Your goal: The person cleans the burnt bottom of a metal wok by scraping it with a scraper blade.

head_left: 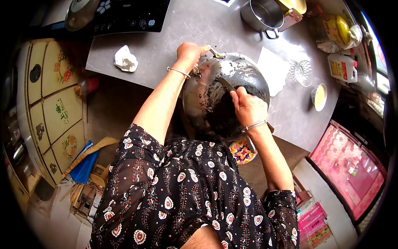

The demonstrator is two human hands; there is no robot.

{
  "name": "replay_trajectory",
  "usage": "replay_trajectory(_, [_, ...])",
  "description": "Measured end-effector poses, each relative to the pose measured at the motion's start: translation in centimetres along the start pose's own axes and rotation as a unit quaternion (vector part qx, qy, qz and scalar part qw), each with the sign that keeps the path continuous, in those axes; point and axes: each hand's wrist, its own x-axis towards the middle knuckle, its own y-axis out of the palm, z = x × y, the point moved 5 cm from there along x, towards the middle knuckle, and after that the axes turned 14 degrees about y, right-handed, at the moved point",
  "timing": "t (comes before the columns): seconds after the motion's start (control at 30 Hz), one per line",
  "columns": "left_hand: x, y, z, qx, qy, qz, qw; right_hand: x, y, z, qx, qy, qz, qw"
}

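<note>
A round metal pan (244,68), its surface blackened and flaking, sits at the table's near edge and partly overhangs it. My left hand (192,53) is closed around the metal handle at the pan's upper left rim. In my right hand (250,108) is a knife (227,84), its blade against the dark crust near the pan's middle. Loose black flakes lie on the pan, and a few are on the table beside its top rim. The knife's handle is mostly hidden inside my fingers.
Around the pan on the grey table (155,54) are a crumpled tissue (125,59), an induction cooker (128,16), a steel pot (262,14), a white sheet (271,72), a glass dish (300,72) and a small bowl (319,97). A white jug (342,68) stands farther right.
</note>
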Motion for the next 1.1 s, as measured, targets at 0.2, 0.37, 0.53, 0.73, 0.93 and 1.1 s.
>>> replay_trajectory(0.2, [1.2,0.2,-0.8,0.039,-0.008,0.075,0.996,2.8,-1.1,1.3,-0.054,0.037,0.037,0.997])
replay_trajectory(0.37, [1.1,0.2,-1.5,0.053,-0.006,0.086,0.995,4.4,-0.4,5.8,-0.083,-0.01,0.082,0.993])
replay_trajectory(0.53, [1.7,0.2,-1.4,0.062,-0.009,0.108,0.992,2.4,0.3,7.8,-0.071,-0.071,0.133,0.986])
replay_trajectory(0.73, [1.5,0.3,-1.9,0.081,-0.009,0.109,0.991,3.0,0.5,8.4,-0.106,-0.084,0.074,0.988])
replay_trajectory(0.93, [1.5,0.6,-2.4,0.093,-0.022,0.113,0.989,1.3,-0.6,6.1,-0.076,-0.029,0.076,0.994])
replay_trajectory(1.1, [2.0,1.1,-2.9,0.141,-0.02,0.105,0.984,2.0,-0.5,1.7,-0.078,0.035,0.017,0.996])
